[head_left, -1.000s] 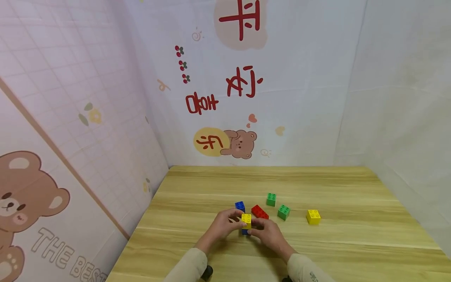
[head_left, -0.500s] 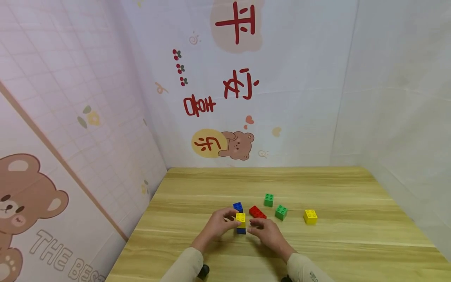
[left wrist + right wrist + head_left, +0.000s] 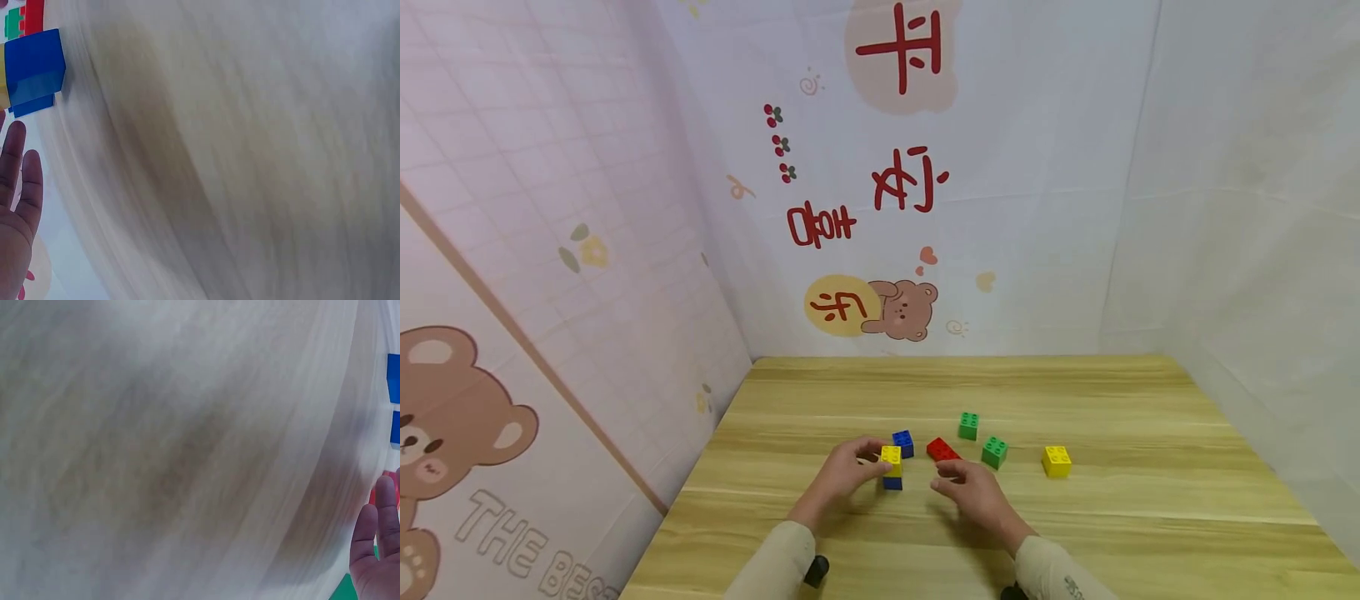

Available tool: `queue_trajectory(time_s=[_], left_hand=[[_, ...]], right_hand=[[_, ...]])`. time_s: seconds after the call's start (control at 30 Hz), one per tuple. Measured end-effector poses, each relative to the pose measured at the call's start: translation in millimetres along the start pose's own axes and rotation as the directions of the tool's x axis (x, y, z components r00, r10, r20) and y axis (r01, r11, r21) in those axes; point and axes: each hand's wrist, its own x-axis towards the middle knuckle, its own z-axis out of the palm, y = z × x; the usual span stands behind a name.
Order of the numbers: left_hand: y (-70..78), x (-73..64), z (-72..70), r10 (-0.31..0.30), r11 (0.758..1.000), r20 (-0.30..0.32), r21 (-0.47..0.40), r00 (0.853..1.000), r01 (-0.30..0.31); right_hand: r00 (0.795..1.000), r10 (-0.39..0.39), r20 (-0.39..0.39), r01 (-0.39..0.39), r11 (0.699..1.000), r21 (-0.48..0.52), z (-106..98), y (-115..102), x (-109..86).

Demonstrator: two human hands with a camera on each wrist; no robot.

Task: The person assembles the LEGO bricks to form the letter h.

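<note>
Thumb and fingers of my left hand (image 3: 842,477) pinch a yellow toy building brick (image 3: 891,461), which sits on top of a blue brick (image 3: 892,482). In the left wrist view, that blue brick (image 3: 34,65) shows its side, with the ring and little fingers held off it. Just behind the stack stands another blue brick (image 3: 903,444). My right hand (image 3: 977,493) holds nothing; its fingers are loosely bent, at the near end of a red brick (image 3: 940,449), which it partly overlaps in the head view.
Two green bricks (image 3: 969,426) (image 3: 995,452) stand beyond the red one. Farther right on the wooden table (image 3: 1150,500) is a second yellow brick (image 3: 1057,462). Printed cloth (image 3: 1037,208) hangs along the table's back and sides.
The right hand has let go of the yellow and blue stack. My left hand has carried the stack to the left, away from the right hand.
</note>
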Motion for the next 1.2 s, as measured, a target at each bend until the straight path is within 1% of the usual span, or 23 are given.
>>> queue_trajectory(time_s=[0.2, 0.37, 0.47, 0.63, 0.77, 0.93, 1.03, 1.2], left_hand=[[-5.0, 0.1, -12.5, 0.0, 1.0, -0.001, 0.006, 1.0, 0.0], [-5.1, -2.3, -20.8, -0.001, 1.0, -0.001, 0.013, 1.0, 0.001], [-5.1, -2.8, -23.7, -0.001, 1.0, 0.001, 0.018, 1.0, 0.001], [-5.6, -1.6, -26.5, -0.006, 1.0, -0.005, 0.027, 1.0, 0.006], [-3.8, 0.5, -28.3, 0.008, 1.0, -0.013, 0.028, 1.0, -0.008], [4.4, 3.1, -29.1, 0.036, 0.999, -0.019, 0.025, 0.999, -0.035], [12.9, 5.3, -28.8, 0.041, 0.999, -0.018, 0.035, 0.999, -0.04], [27.7, 9.8, -27.0, 0.05, 0.998, -0.013, 0.05, 0.999, -0.049]], right_hand=[[0.999, 0.013, -0.036, -0.014, 1.0, -0.006, -7, 0, -0.4], [0.998, -0.007, -0.056, 0.006, 1.0, -0.017, -10, 0, 0.0], [0.997, -0.011, -0.07, 0.009, 1.0, -0.025, -12, 1, -0.7], [0.996, 0.008, -0.088, -0.009, 1.0, -0.014, -15, 0, -1.8], [0.995, 0.025, -0.096, -0.026, 1.0, -0.01, -18, -3, -4.6], [0.991, 0.028, -0.129, -0.033, 0.999, -0.035, -24, -4, -8.7], [0.987, 0.03, -0.156, -0.035, 0.999, -0.035, -29, -4, -11.3], [0.982, 0.005, -0.189, -0.016, 0.998, -0.055, -41, -2, -14.8]])
